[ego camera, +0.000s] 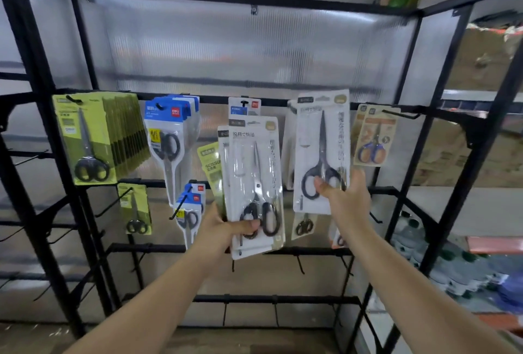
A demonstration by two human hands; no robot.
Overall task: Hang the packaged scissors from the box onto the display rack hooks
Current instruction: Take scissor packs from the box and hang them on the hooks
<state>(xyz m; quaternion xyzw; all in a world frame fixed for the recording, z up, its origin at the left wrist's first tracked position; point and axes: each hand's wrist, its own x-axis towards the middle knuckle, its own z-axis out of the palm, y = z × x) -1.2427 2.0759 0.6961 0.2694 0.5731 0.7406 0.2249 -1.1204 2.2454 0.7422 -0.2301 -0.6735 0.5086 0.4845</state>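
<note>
Fingers [249, 224] of the left hand [226, 229] are curling around the lower end of a small stack of white scissor packs [254, 183], thumb across the front, holding the stack upright in front of the black display rack [283, 100]. Right hand [343, 192] is pinching the bottom of a single white scissor pack [322, 152], thumb on the front over the dark handles, other digits behind; this pack's top is reaching the upper rail (whether it is already on a hook is hidden). On the rail's left are hanging green packs [85, 138], then blue packs [169, 132]; beige packs [373, 135] are hanging at the right. Smaller packs are hanging lower down.
</note>
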